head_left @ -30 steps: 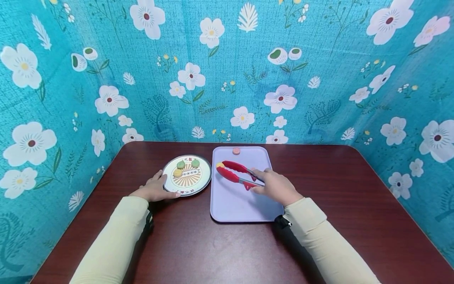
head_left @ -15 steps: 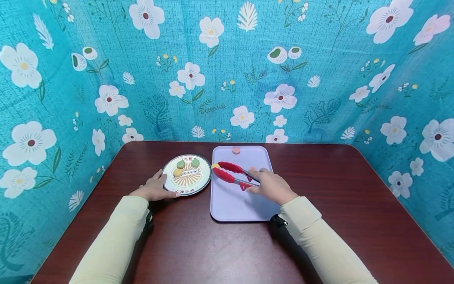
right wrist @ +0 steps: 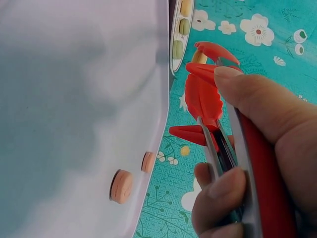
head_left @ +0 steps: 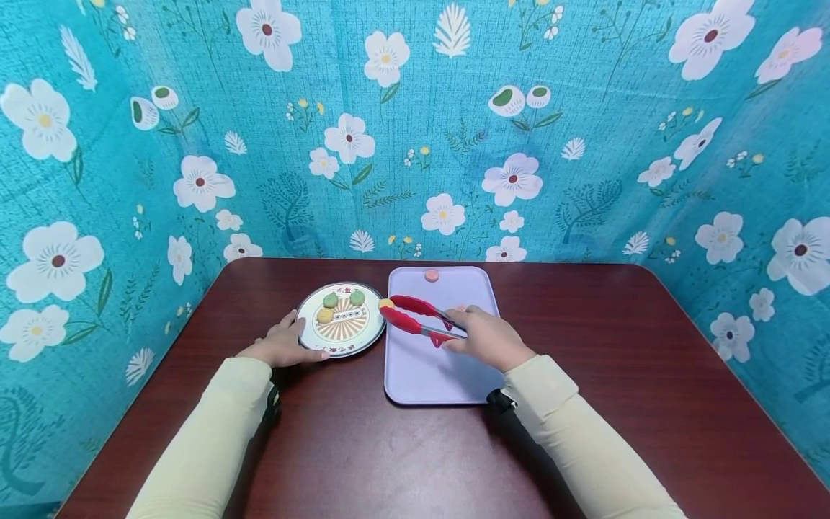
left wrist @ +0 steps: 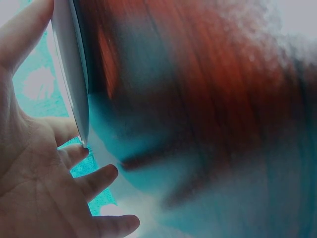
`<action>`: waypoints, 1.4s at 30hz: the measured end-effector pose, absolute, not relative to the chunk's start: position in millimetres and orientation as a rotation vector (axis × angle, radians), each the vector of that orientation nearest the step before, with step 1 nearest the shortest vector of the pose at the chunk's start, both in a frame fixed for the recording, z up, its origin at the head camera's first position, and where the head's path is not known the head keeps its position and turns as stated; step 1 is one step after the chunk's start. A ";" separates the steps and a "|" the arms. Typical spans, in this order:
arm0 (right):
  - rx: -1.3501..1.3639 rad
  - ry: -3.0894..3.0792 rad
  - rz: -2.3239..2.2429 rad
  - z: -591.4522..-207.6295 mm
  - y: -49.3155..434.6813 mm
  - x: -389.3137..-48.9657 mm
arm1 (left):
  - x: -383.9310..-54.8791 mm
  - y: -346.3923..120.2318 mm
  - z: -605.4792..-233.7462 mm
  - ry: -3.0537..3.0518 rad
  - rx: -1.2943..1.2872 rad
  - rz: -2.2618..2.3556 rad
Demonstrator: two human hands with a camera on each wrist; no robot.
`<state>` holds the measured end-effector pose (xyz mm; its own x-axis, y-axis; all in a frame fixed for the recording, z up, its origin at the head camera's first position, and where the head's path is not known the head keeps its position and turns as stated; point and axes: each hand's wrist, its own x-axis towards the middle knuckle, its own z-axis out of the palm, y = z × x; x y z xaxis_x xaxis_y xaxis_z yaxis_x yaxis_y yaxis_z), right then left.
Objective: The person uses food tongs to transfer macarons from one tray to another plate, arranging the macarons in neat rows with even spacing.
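Note:
My left hand (head_left: 279,347) rests against the left rim of a round white patterned plate (head_left: 368,328), thumb along the near edge. Its fingers look relaxed and spread in the left wrist view. On the plate lie two green macarons (head_left: 357,298) and a yellow macaron (head_left: 325,316). With curled fingers my right hand (head_left: 491,339) grips red-tipped metal tongs (head_left: 400,319). Another yellow macaron (right wrist: 199,56) is pinched between the tong tips, just over the plate's right rim in the head view.
Right of the plate is a lilac tray (head_left: 428,378). It bears a pink macaron (head_left: 431,275) at the far edge and another pink macaron (right wrist: 122,187), mostly hidden by the right hand in the head view. A flowered turquoise cloth (head_left: 415,144) hangs behind the dark table (head_left: 583,310).
My right hand has moved left, carrying the tongs and yellow macaron from above the tray to the plate's right rim. The left hand and plate have stayed put.

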<state>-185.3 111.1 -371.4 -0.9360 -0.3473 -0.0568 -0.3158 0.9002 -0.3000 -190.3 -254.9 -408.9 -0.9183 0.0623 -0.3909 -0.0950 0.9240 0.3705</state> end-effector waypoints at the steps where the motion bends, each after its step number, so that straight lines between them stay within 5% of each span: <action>1: -0.526 2.958 -0.436 -371.5 110.1 -185.8 | -190.2 -255.0 -408.7 2.682 -0.022 0.541; 42: -0.707 2.931 -0.362 -374.7 75.9 -198.3 | -190.6 -257.7 -410.0 2.669 -0.013 0.566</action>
<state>-198.3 75.9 -374.7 -0.8864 -0.4606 -0.0460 -0.4356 0.8637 -0.2536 -190.6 -257.7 -410.0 -0.9157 0.0741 -0.3951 -0.0926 0.9175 0.3867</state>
